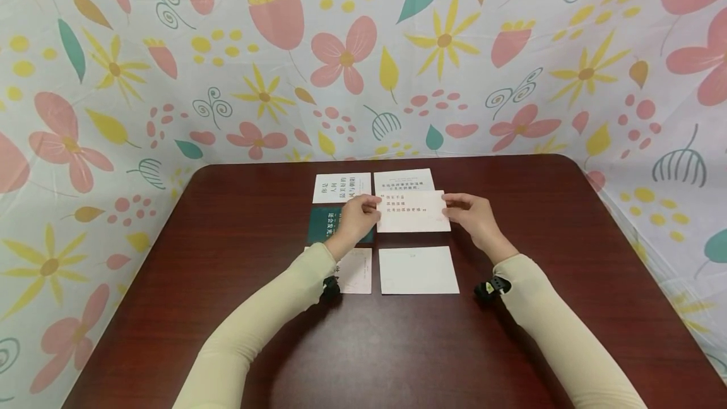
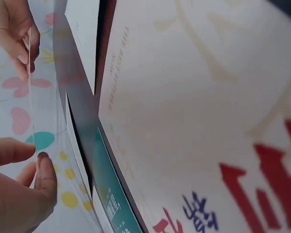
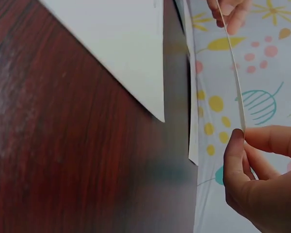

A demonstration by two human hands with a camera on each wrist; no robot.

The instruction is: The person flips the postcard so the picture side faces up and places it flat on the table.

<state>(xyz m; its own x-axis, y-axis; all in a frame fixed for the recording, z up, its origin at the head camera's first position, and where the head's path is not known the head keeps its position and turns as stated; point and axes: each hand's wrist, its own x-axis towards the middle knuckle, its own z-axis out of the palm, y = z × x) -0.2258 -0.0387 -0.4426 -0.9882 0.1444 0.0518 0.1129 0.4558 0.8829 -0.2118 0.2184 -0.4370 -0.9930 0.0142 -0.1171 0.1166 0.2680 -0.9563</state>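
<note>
A white card (image 1: 413, 212) with red lettering is held up off the table between both hands. My left hand (image 1: 353, 223) pinches its left edge between thumb and fingers, and my right hand (image 1: 474, 219) pinches the right edge. Both wrist views show the card (image 3: 236, 77) edge-on, clear of the tabletop. Behind it lies another white card (image 1: 404, 177) with dark print, its lower part covered. Directly in front on the table is a mostly blank white card (image 1: 419, 271). Under my left wrist, a teal card (image 1: 324, 223) and a pale card (image 1: 358, 273) are partly hidden.
A white card (image 1: 335, 188) with sideways black characters lies at the back left of the group. The dark reddish wooden table (image 1: 227, 219) extends around the cards. A floral cloth (image 1: 221, 49) hangs along the table's far edge and sides.
</note>
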